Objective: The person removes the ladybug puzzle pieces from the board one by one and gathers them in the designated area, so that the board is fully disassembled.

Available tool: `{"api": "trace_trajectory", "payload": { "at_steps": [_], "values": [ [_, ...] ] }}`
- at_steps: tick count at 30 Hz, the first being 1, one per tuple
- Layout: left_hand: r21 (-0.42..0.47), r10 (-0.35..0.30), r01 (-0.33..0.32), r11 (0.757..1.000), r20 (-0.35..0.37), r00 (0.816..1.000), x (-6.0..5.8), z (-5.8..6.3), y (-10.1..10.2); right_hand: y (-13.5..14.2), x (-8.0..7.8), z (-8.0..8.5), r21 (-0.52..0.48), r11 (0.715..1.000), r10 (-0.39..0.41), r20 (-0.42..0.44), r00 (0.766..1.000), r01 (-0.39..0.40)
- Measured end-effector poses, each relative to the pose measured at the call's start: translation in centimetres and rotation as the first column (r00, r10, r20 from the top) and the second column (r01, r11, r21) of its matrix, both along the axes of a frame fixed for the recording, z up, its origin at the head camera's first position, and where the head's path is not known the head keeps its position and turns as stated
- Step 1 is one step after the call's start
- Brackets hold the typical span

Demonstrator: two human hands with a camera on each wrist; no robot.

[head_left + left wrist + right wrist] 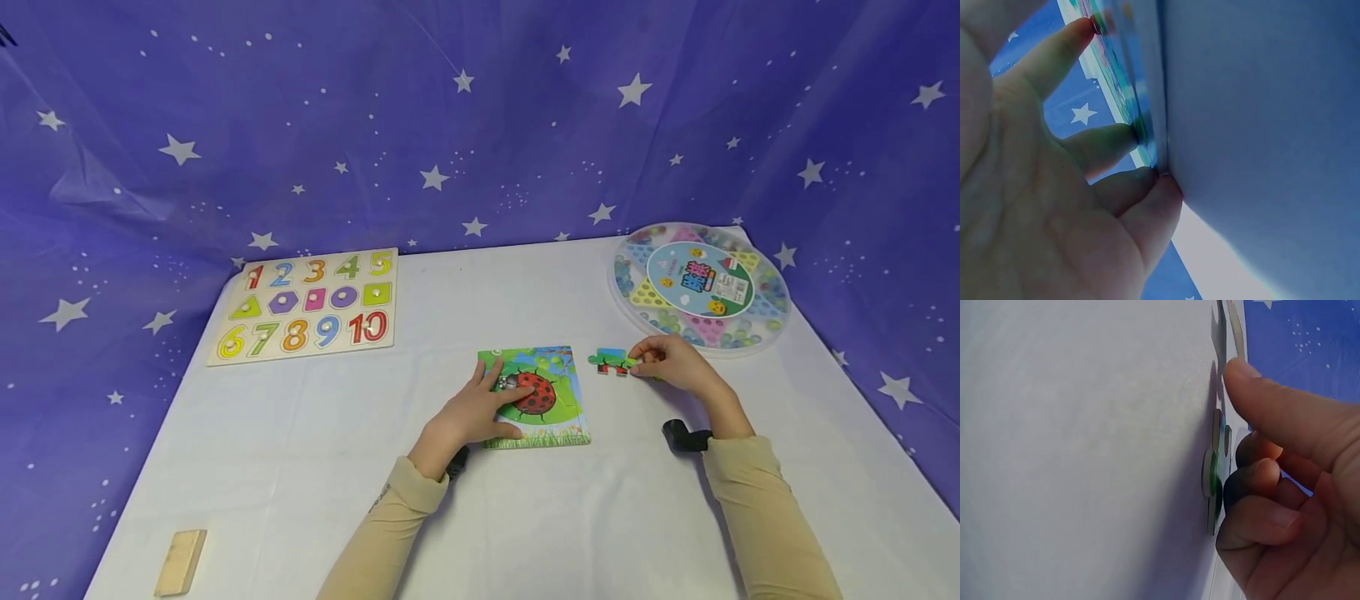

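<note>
The square ladybug jigsaw puzzle (551, 428) lies flat on the table, green and blue with a red ladybug at its middle. My left hand (474, 410) rests on its left part with fingers spread; in the left wrist view fingertips (1124, 139) touch its face and edge. To the right, my right hand (671, 363) pinches a puzzle piece (612, 358), green, blue and red, by its right side between thumb and fingers. Under the curled fingers of that hand, another puzzle piece (1213, 481) shows in the right wrist view, mostly hidden from the head view.
A wooden number-and-shape board (300, 364) lies at the back left. At the back right is a round clear case (701, 287) with coloured marbles. One small wooden block (180, 563) sits at the front left. A purple starry curtain (450, 125) hangs behind the white-covered table (300, 467).
</note>
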State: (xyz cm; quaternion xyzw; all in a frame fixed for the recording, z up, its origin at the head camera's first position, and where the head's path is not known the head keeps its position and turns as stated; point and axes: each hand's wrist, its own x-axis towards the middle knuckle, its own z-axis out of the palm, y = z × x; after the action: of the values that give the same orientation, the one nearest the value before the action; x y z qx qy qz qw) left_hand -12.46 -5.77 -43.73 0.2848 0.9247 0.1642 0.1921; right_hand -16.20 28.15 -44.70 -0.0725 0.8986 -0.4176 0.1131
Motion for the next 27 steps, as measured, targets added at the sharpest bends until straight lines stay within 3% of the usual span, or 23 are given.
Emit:
{"api": "trace_trajectory", "payload": {
  "at_steps": [9, 15, 19, 23, 27],
  "values": [
    [0.011, 0.006, -0.007, 1.0, 0.018, 1.0, 0.0, -0.1, -0.1, -0.4, -0.1, 0.1, -0.013, 1.0, 0.019, -0.001, 1.0, -0.019],
    [0.005, 0.008, -0.008, 1.0, 0.019, 1.0, -0.1, 0.0, -0.1, -1.9, -0.3, 1.0, -0.022, 0.999, 0.036, -0.008, 0.999, -0.036],
    [-0.003, 0.015, -0.015, 1.0, 0.029, 0.999, -0.1, 0.1, -0.1, -4.6, -0.6, 1.9, -0.075, 0.985, 0.158, -0.014, 0.987, -0.158],
    [-0.009, 0.026, -0.025, 1.0, 0.036, 0.999, -0.1, 0.1, -0.2, -8.4, -0.9, 2.6, -0.107, 0.939, 0.327, -0.015, 0.945, -0.327],
    [-0.005, 0.014, -0.014, 1.0, 0.034, 0.999, -0.1, 0.2, -0.1, -11.5, -1.0, 2.4, -0.06, 0.91, 0.412, 0.007, 0.911, -0.411]
  ]
}}
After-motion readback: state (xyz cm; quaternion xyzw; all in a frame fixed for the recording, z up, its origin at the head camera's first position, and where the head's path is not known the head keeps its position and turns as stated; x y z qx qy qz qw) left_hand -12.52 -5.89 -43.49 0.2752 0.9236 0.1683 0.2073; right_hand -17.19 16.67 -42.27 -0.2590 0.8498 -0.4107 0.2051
